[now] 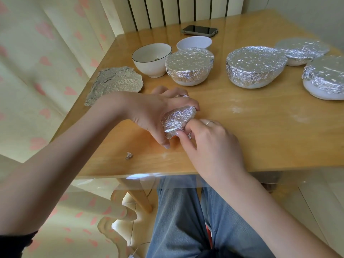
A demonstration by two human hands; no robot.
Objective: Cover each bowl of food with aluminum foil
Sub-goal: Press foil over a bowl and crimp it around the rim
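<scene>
Pinching small crinkled silver foil-wrapped bowl (177,121) near table's front edge, both hands, left hand (158,110) and right hand (210,140); foil's thin, tears easily, so press at rim.

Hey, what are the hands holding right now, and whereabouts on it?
Both hold a small foil-wrapped item, probably a small bowl. The left hand curls over its top and far side; the right hand pinches the foil at its near lower edge.

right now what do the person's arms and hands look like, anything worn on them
Both forearms are bare. The right hand wears a thin, plain band ring on one of its fingers. The left hand shows no ring or watch. A dark sleeve edge shows at the left upper arm.
</scene>
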